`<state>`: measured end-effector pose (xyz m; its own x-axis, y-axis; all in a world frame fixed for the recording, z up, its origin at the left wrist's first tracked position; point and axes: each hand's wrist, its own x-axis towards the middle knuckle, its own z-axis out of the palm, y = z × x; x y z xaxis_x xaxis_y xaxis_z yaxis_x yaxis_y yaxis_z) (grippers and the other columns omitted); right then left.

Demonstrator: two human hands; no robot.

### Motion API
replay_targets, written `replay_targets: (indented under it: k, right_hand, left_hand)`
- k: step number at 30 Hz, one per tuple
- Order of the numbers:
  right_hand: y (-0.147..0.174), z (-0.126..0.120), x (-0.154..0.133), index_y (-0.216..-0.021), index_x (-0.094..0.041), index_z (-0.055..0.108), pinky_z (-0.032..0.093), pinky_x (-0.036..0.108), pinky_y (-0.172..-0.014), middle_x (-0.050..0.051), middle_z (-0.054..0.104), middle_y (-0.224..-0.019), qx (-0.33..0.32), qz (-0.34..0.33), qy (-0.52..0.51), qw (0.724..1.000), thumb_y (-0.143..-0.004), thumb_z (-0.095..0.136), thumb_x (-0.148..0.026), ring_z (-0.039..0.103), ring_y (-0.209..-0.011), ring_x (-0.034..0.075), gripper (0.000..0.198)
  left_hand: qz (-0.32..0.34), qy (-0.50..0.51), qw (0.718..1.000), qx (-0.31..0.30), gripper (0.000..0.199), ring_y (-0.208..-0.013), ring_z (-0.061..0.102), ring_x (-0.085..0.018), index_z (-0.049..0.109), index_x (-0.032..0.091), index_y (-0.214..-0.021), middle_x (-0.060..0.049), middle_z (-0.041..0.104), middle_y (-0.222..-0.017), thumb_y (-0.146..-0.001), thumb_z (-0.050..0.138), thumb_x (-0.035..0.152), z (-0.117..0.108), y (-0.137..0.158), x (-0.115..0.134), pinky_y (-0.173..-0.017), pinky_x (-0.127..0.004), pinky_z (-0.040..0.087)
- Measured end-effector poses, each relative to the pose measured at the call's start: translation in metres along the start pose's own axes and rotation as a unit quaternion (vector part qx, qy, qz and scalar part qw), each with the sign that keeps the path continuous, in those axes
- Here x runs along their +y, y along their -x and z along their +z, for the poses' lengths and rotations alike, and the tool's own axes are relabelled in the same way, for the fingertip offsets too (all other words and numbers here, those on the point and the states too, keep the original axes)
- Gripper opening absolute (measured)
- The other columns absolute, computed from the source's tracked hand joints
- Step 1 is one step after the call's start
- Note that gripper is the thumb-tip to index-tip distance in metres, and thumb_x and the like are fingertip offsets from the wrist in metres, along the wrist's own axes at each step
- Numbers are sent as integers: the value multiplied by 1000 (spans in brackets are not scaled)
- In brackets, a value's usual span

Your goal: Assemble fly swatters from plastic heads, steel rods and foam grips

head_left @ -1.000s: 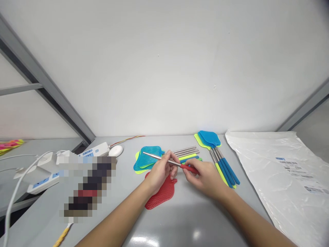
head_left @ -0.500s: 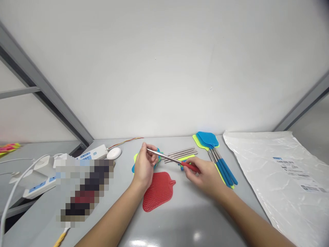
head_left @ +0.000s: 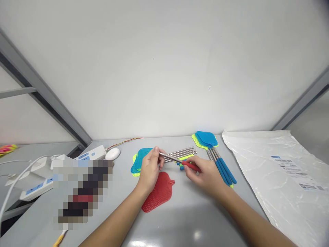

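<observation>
Between my hands is a fly swatter's metal rod [head_left: 170, 157] with a red handle [head_left: 191, 166]. My left hand [head_left: 149, 171] is closed, thumb and fingers pinching the far end of the rod. My right hand [head_left: 205, 175] grips the red handle. Below my left hand a red fly swatter head [head_left: 159, 193] lies flat, detached, its short stem pointing right. Behind that hand are blue fly swatter heads [head_left: 141, 158] over yellow-green ones, partly covered. Several loose metal rods [head_left: 181, 152] lie behind the held rod, and blue and yellow-green handles [head_left: 180, 164] are partly hidden by it.
Assembled blue and yellow-green fly swatters [head_left: 216, 154] are stacked right of my right hand. A white plastic mailing bag [head_left: 267, 171] covers the table's right side. At left are power strips [head_left: 95, 153] with cables, a white oval device [head_left: 112, 153] and a pixelated object [head_left: 86, 188].
My left hand has moved right, closer to the red handle, and less of the rod shows between my hands. My right hand has hardly moved. More of the blue heads is uncovered.
</observation>
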<state>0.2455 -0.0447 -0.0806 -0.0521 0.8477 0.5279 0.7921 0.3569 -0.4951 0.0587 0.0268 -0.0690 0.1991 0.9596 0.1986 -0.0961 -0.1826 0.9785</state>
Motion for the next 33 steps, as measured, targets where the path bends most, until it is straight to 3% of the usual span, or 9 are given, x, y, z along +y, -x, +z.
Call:
replay_targets:
  k: [7,14,20,24,26,28,31,33]
  right_hand:
    - [1,0,2,-91,-20,62,33,21,-52,-2,61,-65,-3,-9,-3,1000,-87,52,-31,50,-52,9,15]
    - [0,0,3,-95,-21,62,32,21,-53,-2,61,-65,-9,-15,-3,1000,-87,52,-32,51,-53,9,17]
    - [-1,-3,2,-95,-21,63,32,22,-54,-3,59,-65,-24,-23,0,999,-87,52,-32,48,-54,9,17]
    - [-2,-5,3,-93,-21,63,31,22,-54,-3,59,-65,-30,-24,4,999,-87,52,-32,48,-54,9,17]
    - [-3,-6,4,-90,-21,63,30,22,-54,-3,58,-64,-35,-27,18,999,-88,51,-33,47,-54,9,17]
    - [-4,-7,5,-87,-20,63,30,22,-54,-3,56,-63,-41,-33,36,998,-88,50,-33,45,-53,9,18]
    - [-4,-6,7,-84,-20,62,29,23,-54,-3,55,-62,-48,-39,51,997,-89,49,-34,43,-52,9,20]
    - [-4,-5,9,-83,-20,61,28,23,-54,-3,55,-61,-52,-42,56,996,-90,48,-35,42,-52,9,21]
  left_hand:
    - [-6,-18,1000,-9,39,-50,36,-12,60,19,-70,2,43,-49,-90,46,49,0,-1,3,-52,-24,31]
    - [21,-91,996,4,42,-52,37,-11,46,19,-55,2,43,-50,-89,51,42,-9,-4,3,-52,-24,29]
    - [36,-75,997,-7,42,-52,37,-12,40,20,-56,3,38,-52,-92,44,41,-12,-4,-1,-52,-26,28]
    - [81,-157,984,2,41,-53,37,-14,42,20,-55,2,40,-52,-91,45,40,-16,-5,3,-56,-27,29]
    - [151,-270,951,1,33,-60,42,-16,50,20,-59,1,47,-57,-88,51,35,-20,-6,9,-64,-29,32]
    - [236,-402,885,-20,22,-74,49,-19,58,20,-70,-2,59,-72,-88,51,31,-21,-6,15,-80,-35,34]
    - [311,-541,778,-73,19,-94,52,-23,62,22,-87,-4,65,-96,-92,45,29,-15,0,23,-100,-48,22]
    - [325,-589,731,-114,21,-93,53,-22,61,22,-89,-3,65,-94,-94,42,31,-7,6,24,-105,-53,16]
